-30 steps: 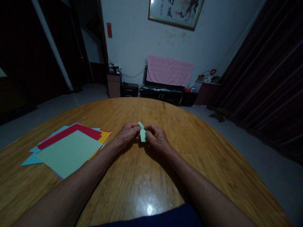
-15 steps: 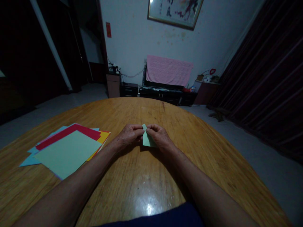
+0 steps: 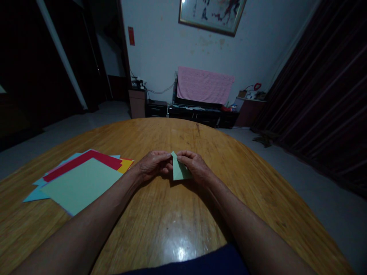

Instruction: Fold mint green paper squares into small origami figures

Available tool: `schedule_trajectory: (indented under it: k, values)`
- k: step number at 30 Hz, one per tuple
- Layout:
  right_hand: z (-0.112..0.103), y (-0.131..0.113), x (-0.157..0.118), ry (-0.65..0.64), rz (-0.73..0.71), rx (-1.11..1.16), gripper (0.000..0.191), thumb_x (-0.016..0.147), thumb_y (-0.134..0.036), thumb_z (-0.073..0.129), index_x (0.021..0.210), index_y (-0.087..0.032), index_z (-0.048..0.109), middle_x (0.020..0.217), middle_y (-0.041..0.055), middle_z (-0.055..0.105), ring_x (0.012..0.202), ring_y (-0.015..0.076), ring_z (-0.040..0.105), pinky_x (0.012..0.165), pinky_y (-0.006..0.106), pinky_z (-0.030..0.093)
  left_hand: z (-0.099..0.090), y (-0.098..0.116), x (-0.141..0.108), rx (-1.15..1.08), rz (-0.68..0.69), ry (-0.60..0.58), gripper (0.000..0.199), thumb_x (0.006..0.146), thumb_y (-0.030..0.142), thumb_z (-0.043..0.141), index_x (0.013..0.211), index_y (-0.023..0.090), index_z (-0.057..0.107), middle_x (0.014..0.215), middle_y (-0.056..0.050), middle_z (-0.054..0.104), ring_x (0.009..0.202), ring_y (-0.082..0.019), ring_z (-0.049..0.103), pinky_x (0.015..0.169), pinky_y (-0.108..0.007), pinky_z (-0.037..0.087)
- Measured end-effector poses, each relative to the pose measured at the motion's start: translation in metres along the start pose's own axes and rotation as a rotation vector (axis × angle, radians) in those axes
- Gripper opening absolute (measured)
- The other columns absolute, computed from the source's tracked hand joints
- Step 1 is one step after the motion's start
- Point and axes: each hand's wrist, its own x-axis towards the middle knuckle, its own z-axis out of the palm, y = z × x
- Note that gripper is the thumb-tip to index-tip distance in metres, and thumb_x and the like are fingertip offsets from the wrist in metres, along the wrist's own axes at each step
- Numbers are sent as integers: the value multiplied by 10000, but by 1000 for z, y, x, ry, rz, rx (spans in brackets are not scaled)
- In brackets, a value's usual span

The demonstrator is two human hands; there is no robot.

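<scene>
Left hand [image 3: 151, 165] and right hand [image 3: 197, 166] are meeting at a small, pale green folded paper [image 3: 178, 170], around the middle of the round wooden counter [image 3: 246, 175], well in from its curved far edge.

Toward the counter's left edge, a loose pile of coloured sheets [image 3: 83, 187] is lying fanned out. A blue sheet [image 3: 36, 194] is sticking out on its left side, a red sheet [image 3: 88, 157] is showing as a broad band along the back, and a large pale green sheet [image 3: 86, 179] is lying on top. A yellow sheet [image 3: 125, 165] is peeking out on the right. The left forearm [image 3: 114, 200] is crossing in front of the pile and hiding its near right part.

Next, the left hand is holding its thumb and forefinger close together at the folded paper's top tip; whether they are pinching the tip or only touching it, I cannot make out. The folded paper is narrowing to that tip, its straight lower edge facing the near side. Just right of it, the right hand is clamping the paper, the thumb lying across its face and covering part of its right side.

Beyond the far edge, a pink cloth [image 3: 205, 84] is hanging. Past the counter's right edge, a dark curtain [image 3: 318, 95] is hanging in folds.
</scene>
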Motion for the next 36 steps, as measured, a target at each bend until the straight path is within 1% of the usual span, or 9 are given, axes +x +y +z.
schedule_trajectory:
  k: [3, 8, 14, 19, 25, 31, 36]
  values:
    - [1, -2, -2, -9, 5, -23, 159, 696, -292, 681, 785, -171, 626, 685, 17, 626, 561, 111, 538, 535, 242, 442, -3, -1, 0, -34, -33, -12, 228, 737, 309, 701, 768, 90, 645, 624, -71, 651, 501, -99, 581, 471, -191, 453]
    - [0, 1, -1, -23, -11, -35, 166, 705, -301, 673, 796, -171, 622, 676, 20, 619, 556, 118, 543, 527, 248, 443, -3, -1, -2, -15, -36, -45, 246, 738, 339, 707, 749, 98, 657, 623, -59, 651, 480, -87, 566, 469, -190, 441]
    - [0, 1, -2, -3, -25, -117, 166, 704, -318, 675, 764, -171, 626, 672, 27, 617, 562, 125, 537, 522, 256, 440, -4, -3, -1, 33, -41, -51, 251, 754, 347, 680, 727, 100, 647, 594, -48, 636, 459, -87, 549, 465, -203, 429]
    - [1, 1, -2, -11, -16, -109, 147, 703, -305, 665, 754, -175, 618, 660, 24, 615, 559, 129, 541, 519, 258, 438, -2, -3, -2, 43, -45, -40, 228, 748, 322, 668, 716, 98, 637, 574, -46, 630, 450, -87, 549, 460, -198, 420]
    - [-2, 3, -2, -22, -3, -123, 143, 689, -291, 659, 765, -175, 625, 659, 29, 627, 564, 131, 544, 521, 251, 432, -2, -3, -1, 69, -34, -32, 235, 726, 333, 683, 707, 107, 620, 549, -33, 611, 442, -86, 536, 460, -202, 420]
    - [-5, 6, 1, -49, 40, -86, 135, 676, -276, 644, 761, -172, 623, 637, 19, 617, 531, 121, 524, 487, 233, 402, -3, -6, -1, 38, -24, -5, 193, 705, 306, 706, 738, 139, 613, 546, -8, 593, 447, -93, 521, 467, -229, 432]
    - [-10, 11, 4, -125, 65, -46, 124, 676, -254, 626, 759, -162, 633, 628, 15, 600, 518, 111, 515, 479, 224, 391, 0, -6, -1, 26, -23, -4, 144, 691, 249, 701, 741, 142, 620, 546, -8, 591, 449, -97, 523, 465, -236, 426]
